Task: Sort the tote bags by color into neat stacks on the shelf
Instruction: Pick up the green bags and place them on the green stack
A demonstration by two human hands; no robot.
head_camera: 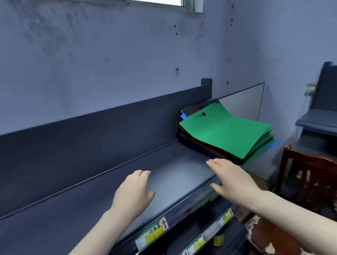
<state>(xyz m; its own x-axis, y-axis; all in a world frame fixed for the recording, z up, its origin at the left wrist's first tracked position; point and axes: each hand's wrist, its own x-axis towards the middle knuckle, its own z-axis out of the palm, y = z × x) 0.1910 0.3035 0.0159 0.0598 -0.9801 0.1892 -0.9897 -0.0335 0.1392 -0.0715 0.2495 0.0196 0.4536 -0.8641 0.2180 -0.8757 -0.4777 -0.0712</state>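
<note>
A mixed pile of flat tote bags [226, 131] lies at the right end of the dark shelf [89, 203]. A green bag with a cut-out handle is on top; black, blue and orange edges show beneath it. My right hand [228, 176] hovers over the shelf just in front of the pile's near-left corner, fingers stretched out, holding nothing. My left hand [135, 190] hangs over the middle of the shelf, fingers loosely curled down, holding nothing.
A dark back panel [96, 129] runs behind the shelf against a blue wall. Price labels [152, 231] line the shelf's front edge, with lower shelves beneath. A dark wooden cabinet [315, 179] and another shelf unit [327, 117] stand to the right.
</note>
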